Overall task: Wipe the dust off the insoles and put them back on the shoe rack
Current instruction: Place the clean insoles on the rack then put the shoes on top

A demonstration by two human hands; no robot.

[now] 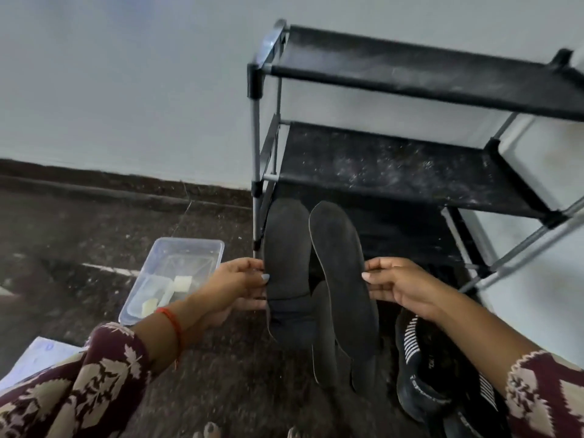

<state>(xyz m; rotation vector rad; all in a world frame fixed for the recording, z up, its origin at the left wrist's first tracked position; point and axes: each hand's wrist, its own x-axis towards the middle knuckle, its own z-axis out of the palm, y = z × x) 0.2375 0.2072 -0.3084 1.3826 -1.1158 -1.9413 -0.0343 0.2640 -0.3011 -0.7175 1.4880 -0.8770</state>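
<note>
Two dark insoles held up in front of the rack (pixel 410 165), side by side, long axes roughly vertical in view, toe ends up and away from the person, heels down toward the floor (pixel 94 222).

Left insole (pixel 286 257): left hand (pixel 240 284) pinches its outer edge near mid-length, thumb on the facing side, fingers behind. Matte grey felt-like face, rounded toe. Its lower part looks darker with a seam line across it; could be a second layer, can't tell.

Right insole (pixel 343 273): right hand (pixel 398 287) pinches its outer edge the same way. Flat, thin, pale rim around the outline, tilted slightly left at the toe. Another dark piece shows behind its heel end.

Rack: metal tubes, black plastic joints, black fabric shelves speckled with pale dust.

Clear plastic tub (pixel 172 276) on the floor left of the insoles, pale square pieces inside. Black knit shoe (pixel 426 374) with white stripes below the right wrist. Floor is dark, rough, speckled.
</note>
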